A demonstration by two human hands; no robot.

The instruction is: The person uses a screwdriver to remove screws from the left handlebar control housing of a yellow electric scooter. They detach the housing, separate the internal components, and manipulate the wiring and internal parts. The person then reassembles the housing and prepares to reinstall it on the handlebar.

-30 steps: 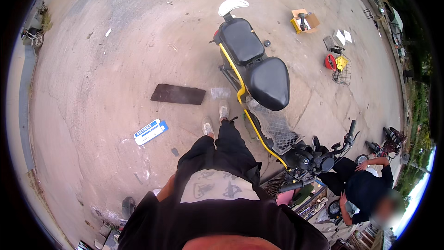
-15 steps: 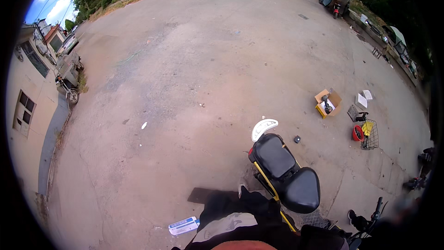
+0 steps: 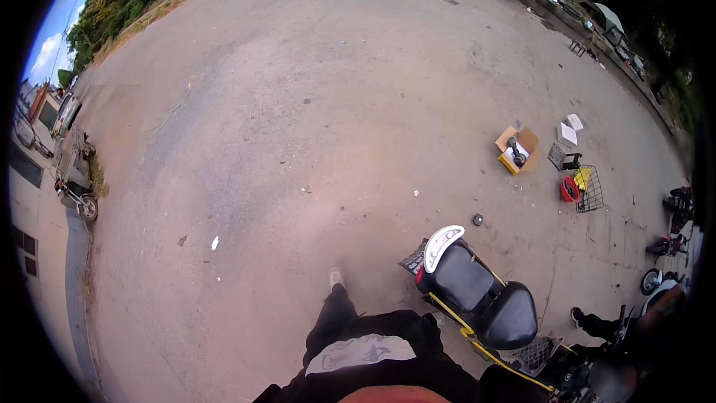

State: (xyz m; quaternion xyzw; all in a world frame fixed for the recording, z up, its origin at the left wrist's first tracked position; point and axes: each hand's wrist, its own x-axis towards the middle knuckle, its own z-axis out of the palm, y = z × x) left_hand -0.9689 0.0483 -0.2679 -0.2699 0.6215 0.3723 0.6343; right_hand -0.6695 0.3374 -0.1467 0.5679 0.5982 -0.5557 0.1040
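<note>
Neither of my hands shows; only my dark clothing and one stretched leg (image 3: 335, 315) come in from the lower edge. Close on my right stands a scooter with a two-part black seat (image 3: 464, 276), yellow frame bars (image 3: 451, 312) and a white curved piece (image 3: 443, 245) at its rear end. Low in front of the seat, a wire mesh basket (image 3: 534, 354) is partly visible. A small dark block (image 3: 478, 219) lies on the ground just beyond the rear of the scooter.
An open cardboard box (image 3: 529, 147) with a dark part inside lies ahead right. Beyond it are a red bowl (image 3: 568, 189), a wire basket (image 3: 591, 198) and white boxes (image 3: 567, 134). Another person's dark trouser leg (image 3: 598, 326) shows at lower right. A parked three-wheeler (image 3: 74, 168) borders the left wall.
My view has shifted, and one leg now reaches forward, left of the scooter. The scooter sits farther right in view. The blue-and-white package and dark mat by my feet are out of sight.
</note>
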